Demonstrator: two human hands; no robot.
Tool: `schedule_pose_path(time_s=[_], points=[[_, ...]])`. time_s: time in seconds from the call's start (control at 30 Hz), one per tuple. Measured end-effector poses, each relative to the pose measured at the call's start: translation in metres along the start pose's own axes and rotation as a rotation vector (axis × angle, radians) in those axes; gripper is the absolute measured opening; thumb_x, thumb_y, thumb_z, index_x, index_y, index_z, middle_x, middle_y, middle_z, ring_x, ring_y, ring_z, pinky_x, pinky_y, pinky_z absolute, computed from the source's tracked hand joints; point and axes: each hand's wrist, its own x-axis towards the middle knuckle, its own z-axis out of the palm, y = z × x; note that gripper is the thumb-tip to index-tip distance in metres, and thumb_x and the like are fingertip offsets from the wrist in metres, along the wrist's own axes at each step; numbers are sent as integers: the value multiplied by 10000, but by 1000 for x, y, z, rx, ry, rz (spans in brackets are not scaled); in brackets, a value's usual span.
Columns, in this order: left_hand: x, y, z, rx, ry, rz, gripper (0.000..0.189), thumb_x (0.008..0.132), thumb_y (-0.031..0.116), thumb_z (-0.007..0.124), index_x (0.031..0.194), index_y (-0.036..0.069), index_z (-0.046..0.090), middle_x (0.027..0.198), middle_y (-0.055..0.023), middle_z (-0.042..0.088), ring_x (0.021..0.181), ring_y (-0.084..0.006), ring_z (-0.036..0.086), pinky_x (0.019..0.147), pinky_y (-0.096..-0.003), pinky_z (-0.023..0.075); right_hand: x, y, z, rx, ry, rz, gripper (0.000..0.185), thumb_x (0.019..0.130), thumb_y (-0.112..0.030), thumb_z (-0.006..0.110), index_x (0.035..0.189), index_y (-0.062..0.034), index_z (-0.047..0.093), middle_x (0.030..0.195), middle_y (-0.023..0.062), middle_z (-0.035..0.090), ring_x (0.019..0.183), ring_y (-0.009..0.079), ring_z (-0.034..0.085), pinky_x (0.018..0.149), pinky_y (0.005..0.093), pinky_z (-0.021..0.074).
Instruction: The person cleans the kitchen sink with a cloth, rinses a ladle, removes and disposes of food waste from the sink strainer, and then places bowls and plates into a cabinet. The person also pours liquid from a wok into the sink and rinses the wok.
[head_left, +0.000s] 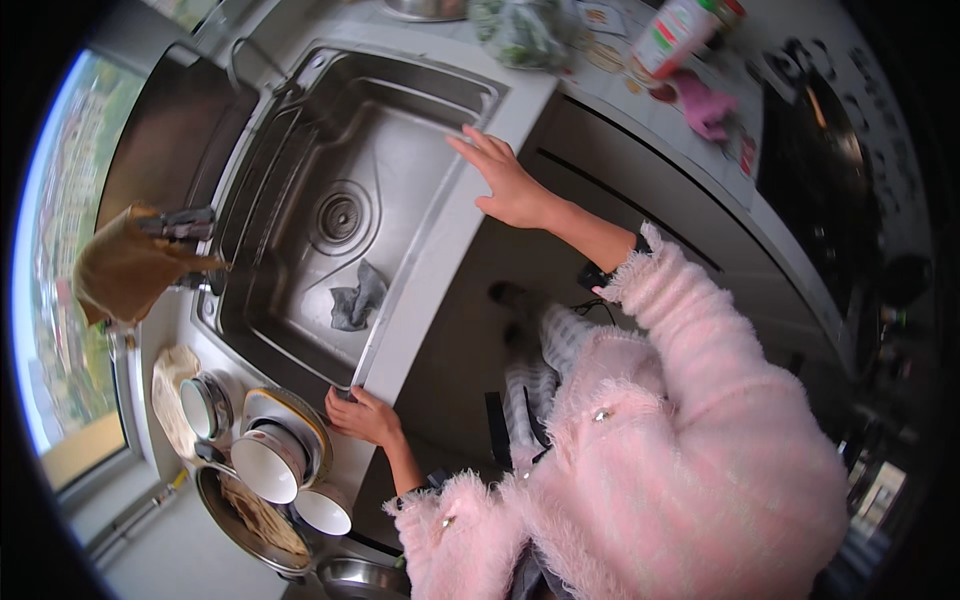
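A stainless steel sink (405, 161) set into a white countertop lies before me. It has a round drain strainer (343, 219), and a crumpled grey cloth (358, 298) lies on its floor. My right hand (510, 180) is over the sink's front rim near one corner, fingers spread and holding nothing. At the opposite front corner, my left hand (365, 417) rests by the rim with nothing seen in its grasp. Close beside it stand stacked plates (319, 424) with a white bowl (266, 469) on top, tilted towards me.
A pan with a brown cloth (259, 517), another bowl (322, 510) and a stack of bowls (204, 405) stand left of the sink. A brown cloth (135, 266) hangs by the window. To the right are bagged greens (521, 34), a pink rubber glove (705, 105) and a black cooktop (810, 180).
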Motion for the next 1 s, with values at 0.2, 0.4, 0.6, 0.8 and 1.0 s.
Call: schedule_pose_path(time_s=[0.2, 0.4, 0.6, 0.8, 1.0], points=[[-1, -11, 11, 53, 62, 44, 441, 928, 368, 464, 1212, 30, 476, 1219, -138, 510, 1159, -331, 453, 991, -485, 313, -194, 110, -90, 394, 407, 712, 616, 752, -84, 630, 1343, -72, 455, 1355, 128, 463, 1240, 247, 438, 1036, 409, 355], [1, -17, 16, 116, 59, 51, 482, 926, 414, 447, 1196, 18, 489, 1169, -144, 524, 1107, -343, 466, 942, -491, 351, -355, 200, -197, 1001, 1242, 892, 485, 796, -46, 614, 1260, -68, 475, 1199, 99, 515, 1174, 231, 450, 959, 438, 422], [5, -7, -7, -47, 118, 96, 411, 844, 229, 585, 1166, -13, 505, 1135, -160, 524, 1091, -364, 449, 963, -469, 325, -405, 272, -260, 1146, 1460, 681, 238, 843, -90, 609, 1069, -44, 551, 1163, 96, 526, 1069, 230, 480, 961, 406, 426], [-19, 23, -55, -114, 55, 215, 368, 744, 48, 650, 1096, 10, 549, 1086, -168, 540, 1085, -353, 456, 960, -460, 316, -415, 346, -280, 1365, 1648, 824, 179, 815, -29, 595, 992, -45, 571, 1014, 81, 569, 925, 219, 540, 842, 342, 493], [-49, 72, -78, -263, -76, 181, 270, 767, 46, 640, 1031, 40, 590, 1127, -141, 519, 1091, -317, 466, 868, -413, 411, -429, 389, -282, 1584, 1636, 534, 380, 676, 187, 422, 972, 8, 580, 1027, 124, 609, 1023, 303, 572, 961, 464, 446]])
